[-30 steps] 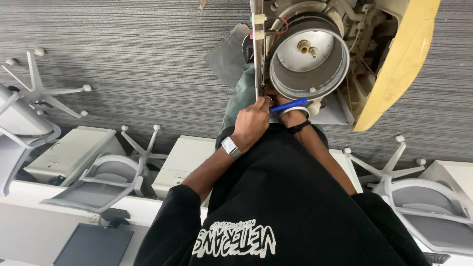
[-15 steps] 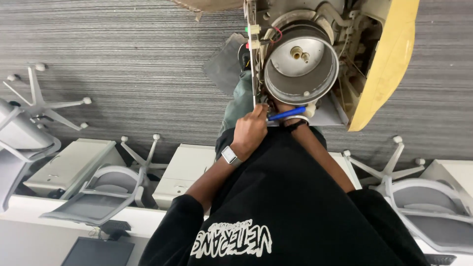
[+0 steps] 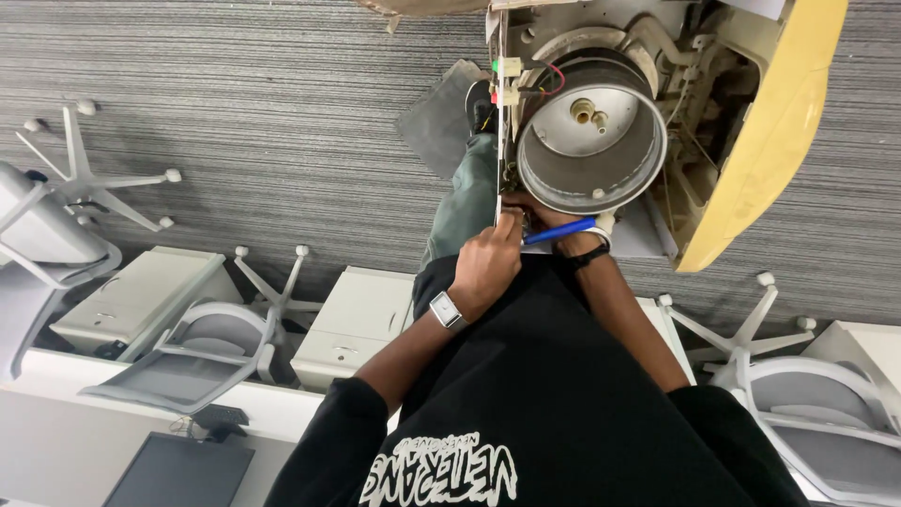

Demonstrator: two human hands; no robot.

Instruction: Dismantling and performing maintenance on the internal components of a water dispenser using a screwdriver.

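Right hand (image 3: 570,237) mostly hidden behind the blue-handled tool (image 3: 560,231) and metal drum (image 3: 591,136); its grip cannot be judged. Tool tip concealed. Yellow housing (image 3: 770,141) cut off by the top edge.

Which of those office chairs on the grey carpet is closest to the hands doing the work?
The grey chair with its star base, tucked between the two white cabinets, lies nearest the left hand. The other chairs sit out at the picture's far edges.
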